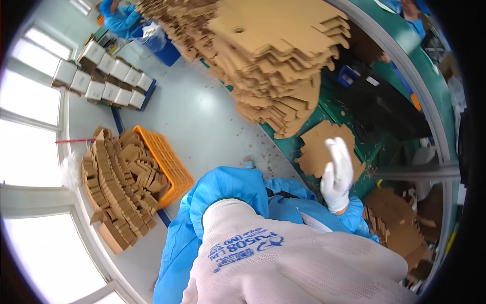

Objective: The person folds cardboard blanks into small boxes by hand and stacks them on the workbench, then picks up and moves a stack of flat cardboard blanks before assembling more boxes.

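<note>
While the right hand (338, 175) hangs over the green tabletop (324, 109), its white-gloved fingers (340, 152) are stretched out straight and close together, gripping nothing. Their tips overlap a single flat cardboard blank (315, 147), which lies on the tabletop just below the tall stack of blanks (273, 55). Whether the glove touches the blank cannot be told.

The left hand (293, 263) fills the view on the side of the single blank farthest from the stack. Only the back of its glove and the blue sleeve show, so I cannot tell if its fingers are open or closed.

I judge the blank to be light and fairly stiff, though thin enough to bend or crease. Its die-cut tabs look like the weak spots, so a long plain edge seems the better place to hold it, with the fingers slid under it. The knit glove should grip the paper surface well.

The stack leans out over the tabletop's rim, and its lower sheets jut unevenly toward the blank, so there is little room on that side. Beyond the stack the grey floor (202, 111) is open, with an orange crate (169, 162) beside a heap of folded cardboard pieces (119, 182). Farther past the stack are rows of white boxes (109, 76) and another person in blue (119, 17).
</note>
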Demonstrator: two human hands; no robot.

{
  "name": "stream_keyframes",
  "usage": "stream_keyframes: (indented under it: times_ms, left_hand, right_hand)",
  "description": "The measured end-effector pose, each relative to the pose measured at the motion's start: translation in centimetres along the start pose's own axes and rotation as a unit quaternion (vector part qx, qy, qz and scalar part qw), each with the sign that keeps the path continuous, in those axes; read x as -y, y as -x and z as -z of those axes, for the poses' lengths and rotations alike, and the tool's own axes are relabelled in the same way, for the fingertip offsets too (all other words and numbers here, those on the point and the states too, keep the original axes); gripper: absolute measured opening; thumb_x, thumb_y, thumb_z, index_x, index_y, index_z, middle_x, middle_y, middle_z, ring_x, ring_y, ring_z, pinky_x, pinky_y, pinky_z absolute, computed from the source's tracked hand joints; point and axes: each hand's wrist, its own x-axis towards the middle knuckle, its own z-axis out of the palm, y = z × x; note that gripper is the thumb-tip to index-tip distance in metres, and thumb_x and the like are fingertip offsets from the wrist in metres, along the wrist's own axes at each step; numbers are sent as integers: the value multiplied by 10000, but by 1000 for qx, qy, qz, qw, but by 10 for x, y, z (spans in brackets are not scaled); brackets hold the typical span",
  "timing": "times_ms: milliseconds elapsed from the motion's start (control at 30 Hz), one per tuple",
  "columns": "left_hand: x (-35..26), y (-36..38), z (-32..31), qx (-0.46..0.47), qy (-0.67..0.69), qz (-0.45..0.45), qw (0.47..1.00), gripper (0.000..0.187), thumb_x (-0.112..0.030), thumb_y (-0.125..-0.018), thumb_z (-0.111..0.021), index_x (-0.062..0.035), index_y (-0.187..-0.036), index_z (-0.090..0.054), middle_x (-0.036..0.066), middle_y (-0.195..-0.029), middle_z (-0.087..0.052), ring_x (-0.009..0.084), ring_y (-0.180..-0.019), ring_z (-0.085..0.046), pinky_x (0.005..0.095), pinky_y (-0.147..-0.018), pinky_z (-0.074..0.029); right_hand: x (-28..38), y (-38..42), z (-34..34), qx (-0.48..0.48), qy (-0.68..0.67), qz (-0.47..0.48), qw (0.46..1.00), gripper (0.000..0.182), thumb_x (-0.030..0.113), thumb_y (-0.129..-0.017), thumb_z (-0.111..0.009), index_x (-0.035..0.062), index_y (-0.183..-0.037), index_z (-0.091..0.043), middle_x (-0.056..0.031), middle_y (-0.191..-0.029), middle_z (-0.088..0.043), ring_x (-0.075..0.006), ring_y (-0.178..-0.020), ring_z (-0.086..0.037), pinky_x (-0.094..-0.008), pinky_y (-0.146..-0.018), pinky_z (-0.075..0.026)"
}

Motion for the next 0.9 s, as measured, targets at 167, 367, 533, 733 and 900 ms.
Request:
stream_keyframes:
  times_ms: [167, 367, 533, 733, 900]
  left_hand:
    - [-41, -8, 50, 25, -15, -50, 998, 436, -440, -950, -561, -157, -1282, -550, 133, -1315, -483, 343, -1191, -445, 563, -927, -459]
    - [-110, -25, 125, 51, -47, -106, 992, 480, -454, -955, -561, -155, -1326, -506, 130, -1318, -476, 340, -1244, -423, 580, -957, -457]
    - [-157, -48, 173, 65, -79, -125, 987, 518, -465, -960, -561, -153, -1364, -469, 128, -1320, -470, 337, -1288, -404, 594, -982, -455]
    - [-191, -100, 236, 137, -86, -142, 977, 568, -479, -965, -561, -151, -1408, -425, 125, -1322, -463, 334, -1341, -382, 611, -1012, -453]
    - [-187, -146, 351, -119, -76, -88, 986, 857, -666, -975, -316, -132, -1584, -38, 169, -1637, -58, 368, -1501, -107, 544, -1202, -142]
  right_hand:
    - [25, -37, -94, 131, -151, 111, 973, 351, -1, -802, -546, -39, -1134, -652, -199, -1108, -671, -415, -1068, -626, -446, -917, -512]
    - [76, -103, -220, 220, -208, 122, 945, 346, 19, -847, -575, 31, -1182, -661, -163, -1109, -686, -357, -1099, -634, -440, -914, -512]
    - [101, -151, -299, 266, -272, 123, 917, 346, 14, -861, -524, 10, -1183, -650, -215, -1109, -666, -399, -1091, -613, -446, -921, -501]
    - [85, -193, -357, 281, -229, 116, 925, 333, 105, -912, -513, 42, -1210, -648, -203, -1133, -666, -368, -1074, -626, -432, -930, -495]
    - [53, -224, -412, 292, -276, -94, 911, 333, 82, -959, -486, 15, -1265, -598, -154, -1185, -682, -302, -1130, -635, -362, -994, -471]
